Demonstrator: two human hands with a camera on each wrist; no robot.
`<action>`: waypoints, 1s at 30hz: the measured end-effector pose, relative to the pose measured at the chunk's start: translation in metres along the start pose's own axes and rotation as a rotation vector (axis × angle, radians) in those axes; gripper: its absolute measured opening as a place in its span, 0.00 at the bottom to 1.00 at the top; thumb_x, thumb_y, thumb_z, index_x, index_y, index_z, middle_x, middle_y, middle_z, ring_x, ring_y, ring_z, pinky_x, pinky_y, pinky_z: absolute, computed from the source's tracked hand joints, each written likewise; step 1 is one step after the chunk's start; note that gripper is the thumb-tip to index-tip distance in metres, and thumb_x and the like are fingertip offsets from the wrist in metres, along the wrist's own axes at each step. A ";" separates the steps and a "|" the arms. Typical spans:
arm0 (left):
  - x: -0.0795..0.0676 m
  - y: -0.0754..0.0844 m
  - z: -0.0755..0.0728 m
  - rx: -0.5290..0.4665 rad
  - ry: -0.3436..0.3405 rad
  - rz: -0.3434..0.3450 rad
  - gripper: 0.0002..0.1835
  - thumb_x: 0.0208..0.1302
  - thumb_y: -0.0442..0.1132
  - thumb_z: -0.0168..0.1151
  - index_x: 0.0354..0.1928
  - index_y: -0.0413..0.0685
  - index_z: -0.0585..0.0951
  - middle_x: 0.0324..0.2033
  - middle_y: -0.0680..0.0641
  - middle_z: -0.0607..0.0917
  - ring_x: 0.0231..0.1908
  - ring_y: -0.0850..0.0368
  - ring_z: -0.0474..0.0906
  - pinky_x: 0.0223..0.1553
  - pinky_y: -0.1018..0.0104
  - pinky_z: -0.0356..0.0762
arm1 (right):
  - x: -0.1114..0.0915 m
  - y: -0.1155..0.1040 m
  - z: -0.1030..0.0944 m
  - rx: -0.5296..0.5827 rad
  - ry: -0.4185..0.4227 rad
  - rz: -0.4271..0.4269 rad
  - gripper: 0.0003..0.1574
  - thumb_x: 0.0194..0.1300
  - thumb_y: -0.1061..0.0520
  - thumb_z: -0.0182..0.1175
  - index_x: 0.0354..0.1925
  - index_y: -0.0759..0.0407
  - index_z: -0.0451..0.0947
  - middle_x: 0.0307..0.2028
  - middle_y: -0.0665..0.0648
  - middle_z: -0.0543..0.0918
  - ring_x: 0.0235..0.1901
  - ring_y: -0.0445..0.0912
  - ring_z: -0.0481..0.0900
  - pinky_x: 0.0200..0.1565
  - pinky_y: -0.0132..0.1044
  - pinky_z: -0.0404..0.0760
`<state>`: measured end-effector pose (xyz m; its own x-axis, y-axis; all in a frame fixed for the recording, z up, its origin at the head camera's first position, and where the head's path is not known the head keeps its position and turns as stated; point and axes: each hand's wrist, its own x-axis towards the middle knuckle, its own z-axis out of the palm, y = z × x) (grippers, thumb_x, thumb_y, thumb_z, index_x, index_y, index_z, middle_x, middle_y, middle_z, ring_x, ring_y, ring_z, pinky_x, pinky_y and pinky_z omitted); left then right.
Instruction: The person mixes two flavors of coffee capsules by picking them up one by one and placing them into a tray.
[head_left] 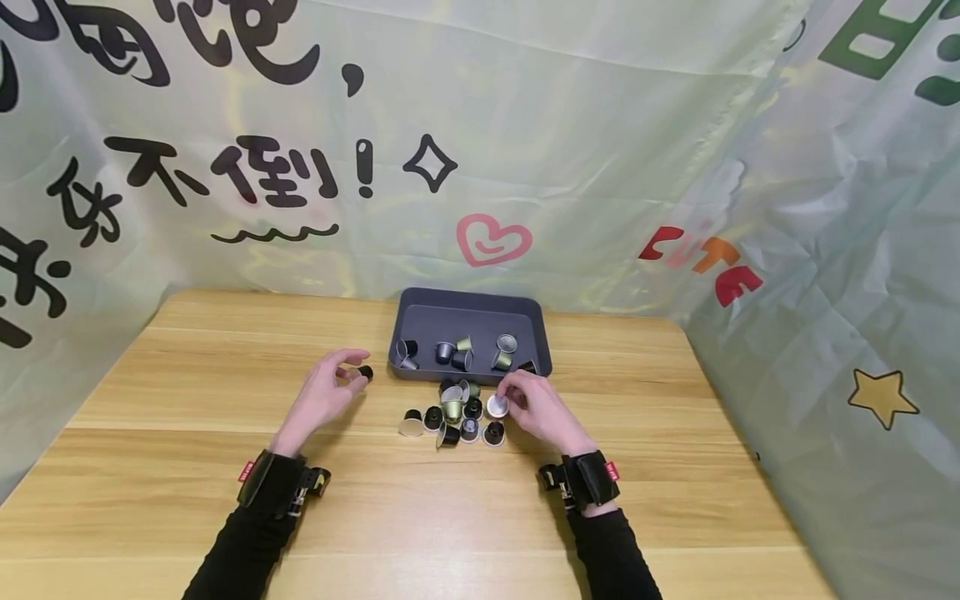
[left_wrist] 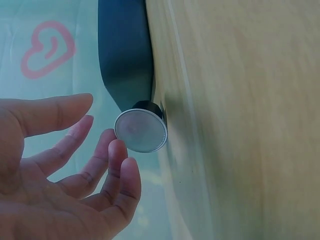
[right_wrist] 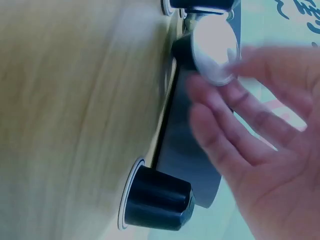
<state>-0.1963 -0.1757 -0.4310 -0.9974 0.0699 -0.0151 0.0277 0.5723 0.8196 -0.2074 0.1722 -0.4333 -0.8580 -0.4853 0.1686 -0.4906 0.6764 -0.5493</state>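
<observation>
A black coffee capsule [left_wrist: 141,131] with a pale foil lid is by the tray's front left corner. My left hand [head_left: 327,393] is beside it, the fingers loosely bent with one fingertip at the lid's edge and the thumb apart. At the right of a group of capsules [head_left: 452,410], my right hand [head_left: 542,410] pinches the edge of a capsule with a silver-white lid [head_left: 497,406]; that hand is blurred in the right wrist view. Near the tray's right end stands another black capsule [right_wrist: 157,197], lid down, mostly behind the right hand in the head view.
Behind the group a dark grey tray [head_left: 472,310] holds several capsules, dark and green ones, along its front half. The wooden table [head_left: 420,517] reaches back to a printed cloth [head_left: 600,167] hanging behind and to the right.
</observation>
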 end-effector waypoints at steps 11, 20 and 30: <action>0.000 0.000 0.000 0.002 -0.001 0.002 0.25 0.69 0.32 0.58 0.68 0.41 0.71 0.63 0.33 0.74 0.57 0.38 0.74 0.56 0.43 0.77 | 0.002 0.000 0.002 -0.017 0.026 0.005 0.09 0.64 0.59 0.67 0.45 0.57 0.84 0.36 0.52 0.87 0.34 0.38 0.81 0.40 0.30 0.83; 0.000 0.002 0.000 0.004 -0.003 -0.002 0.26 0.69 0.32 0.59 0.68 0.41 0.71 0.63 0.33 0.74 0.58 0.37 0.74 0.57 0.42 0.77 | 0.003 -0.003 0.008 -0.015 -0.011 0.063 0.13 0.61 0.57 0.71 0.45 0.57 0.83 0.38 0.53 0.88 0.35 0.41 0.84 0.42 0.34 0.85; -0.001 -0.001 0.000 0.013 -0.018 -0.001 0.26 0.68 0.32 0.59 0.68 0.41 0.71 0.65 0.33 0.74 0.56 0.38 0.75 0.56 0.44 0.78 | 0.004 -0.003 0.009 0.020 -0.064 0.045 0.09 0.62 0.61 0.70 0.34 0.52 0.77 0.35 0.52 0.88 0.30 0.36 0.81 0.37 0.28 0.80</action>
<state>-0.1958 -0.1759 -0.4320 -0.9961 0.0836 -0.0267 0.0271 0.5829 0.8121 -0.2085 0.1630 -0.4387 -0.8672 -0.4896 0.0908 -0.4480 0.6874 -0.5716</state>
